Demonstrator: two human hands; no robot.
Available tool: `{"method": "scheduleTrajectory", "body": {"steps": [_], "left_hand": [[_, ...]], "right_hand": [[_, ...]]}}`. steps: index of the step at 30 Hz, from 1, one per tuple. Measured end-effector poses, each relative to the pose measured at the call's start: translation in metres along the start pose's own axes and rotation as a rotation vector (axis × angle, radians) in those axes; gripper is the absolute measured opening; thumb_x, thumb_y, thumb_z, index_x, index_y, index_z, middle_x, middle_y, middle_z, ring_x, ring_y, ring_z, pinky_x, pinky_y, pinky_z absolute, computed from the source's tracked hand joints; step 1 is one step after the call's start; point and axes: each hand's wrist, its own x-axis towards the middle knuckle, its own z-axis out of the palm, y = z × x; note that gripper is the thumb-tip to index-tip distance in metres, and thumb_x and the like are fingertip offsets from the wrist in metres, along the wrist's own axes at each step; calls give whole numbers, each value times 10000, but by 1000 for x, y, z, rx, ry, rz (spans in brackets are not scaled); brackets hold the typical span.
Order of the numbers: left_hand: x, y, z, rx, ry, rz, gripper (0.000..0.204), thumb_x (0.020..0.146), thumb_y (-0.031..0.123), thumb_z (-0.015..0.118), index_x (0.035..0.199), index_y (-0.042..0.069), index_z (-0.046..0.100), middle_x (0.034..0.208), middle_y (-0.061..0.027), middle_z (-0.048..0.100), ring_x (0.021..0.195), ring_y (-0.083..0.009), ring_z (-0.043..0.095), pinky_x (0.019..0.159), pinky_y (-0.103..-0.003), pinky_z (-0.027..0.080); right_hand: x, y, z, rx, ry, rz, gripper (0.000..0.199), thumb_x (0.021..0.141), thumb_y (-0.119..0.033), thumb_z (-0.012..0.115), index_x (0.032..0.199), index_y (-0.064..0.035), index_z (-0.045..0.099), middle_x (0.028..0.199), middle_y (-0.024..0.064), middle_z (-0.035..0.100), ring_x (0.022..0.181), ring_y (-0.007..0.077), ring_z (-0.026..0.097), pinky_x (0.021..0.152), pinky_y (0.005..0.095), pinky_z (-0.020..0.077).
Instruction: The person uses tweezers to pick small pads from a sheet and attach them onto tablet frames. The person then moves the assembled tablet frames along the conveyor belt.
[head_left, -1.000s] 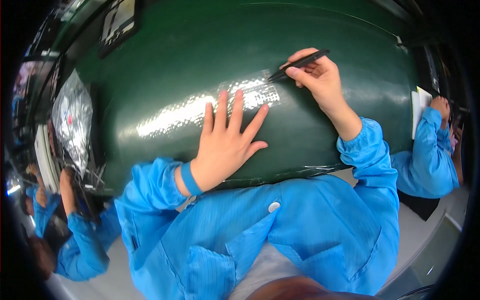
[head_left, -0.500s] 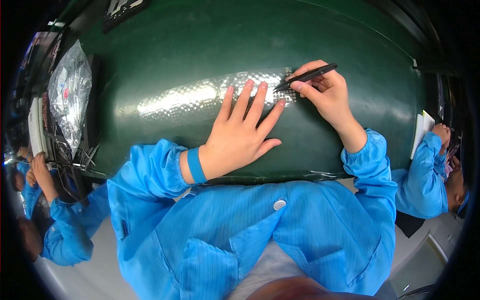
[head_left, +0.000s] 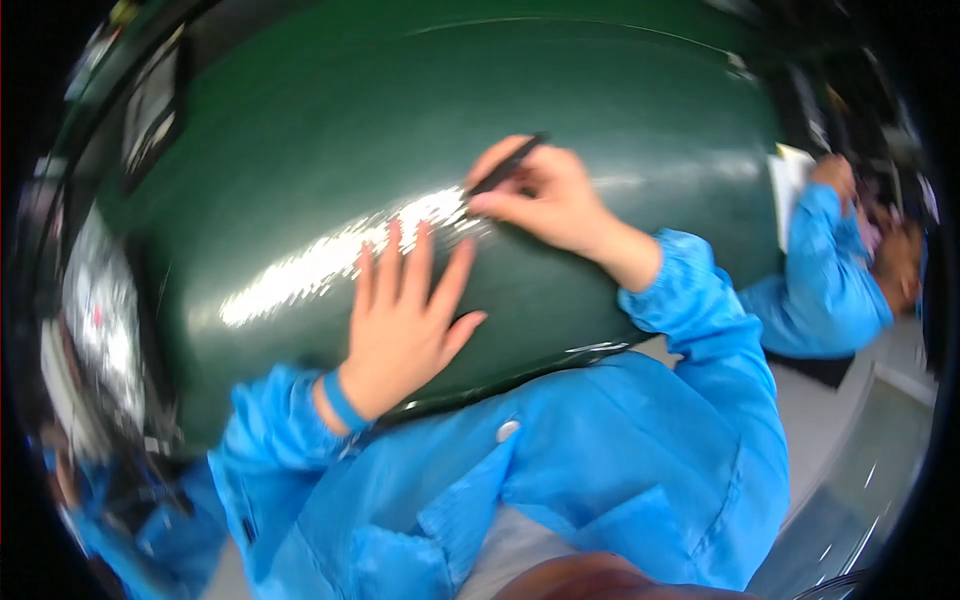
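Note:
A shiny strip [head_left: 300, 268] with a grid of small squares lies on the green table mat [head_left: 320, 130], its glare blurred by motion. My left hand [head_left: 398, 325], with a blue band on its wrist, rests flat with fingers spread, the fingertips on the strip's lower edge. Between the thumb and fingers of my right hand [head_left: 560, 208] is a slim black pen-shaped tool [head_left: 515, 163], held slanted. Its lower end points down at the strip's right end, and the fingers partly cover it. Whether the tip touches the strip, I cannot tell.
A clear plastic bag [head_left: 103, 310] lies at the left beside stacked items. A dark-framed object [head_left: 153, 105] sits at the far left. Co-workers in blue sit at the right [head_left: 835, 265] and lower left [head_left: 150, 540]. White papers [head_left: 788, 195] lie by the right one.
The whole view has swung and blurred, so the strip, both hands and the table appear further left and more tilted. The hands keep much the same pose; the right still holds the black tool.

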Motion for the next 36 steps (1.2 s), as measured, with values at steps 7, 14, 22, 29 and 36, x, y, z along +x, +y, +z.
{"method": "scheduleTrajectory", "body": {"steps": [7, 14, 22, 29, 36], "left_hand": [[-11, -14, -3, -272, 196, 264, 371, 739, 36, 715, 1088, 28, 591, 1238, -209, 504, 1242, -454, 431, 1044, -611, 320], [-12, -22, 6, -557, 380, 336, 255, 677, -82, 705, 817, 37, 528, 834, -117, 492, 823, -315, 581, 856, -489, 529], [-8, -14, 0, -578, 341, 334, 300, 641, -98, 658, 916, 21, 646, 834, -108, 548, 867, -310, 590, 840, -448, 526], [-4, -16, -4, -545, 222, 400, 367, 640, -105, 629, 982, 22, 670, 962, -119, 618, 935, -322, 600, 864, -442, 518], [-3, -16, -5, -492, 242, 331, 349, 652, -92, 626, 982, 16, 663, 1025, -155, 611, 989, -353, 587, 918, -483, 481]], "right_hand": [[6, 8, 4, 477, -22, 50, 221, 838, -38, 706, 1025, -28, 588, 904, 48, 662, 798, 79, 629, 621, 203, 494], [6, 5, -3, 580, -69, 88, 198, 841, -69, 709, 1000, -26, 598, 902, 52, 651, 772, 76, 608, 590, 204, 477], [2, 8, -2, 539, -54, 96, 205, 826, -101, 731, 967, -42, 594, 856, 57, 670, 646, 67, 578, 548, 200, 445], [1, 13, -2, 530, -61, 48, 212, 826, -98, 732, 969, -33, 589, 846, 47, 662, 685, 68, 593, 565, 208, 462], [4, 18, 0, 549, -62, 48, 204, 828, -87, 727, 967, -30, 589, 852, 44, 660, 699, 66, 594, 582, 209, 467]]}}
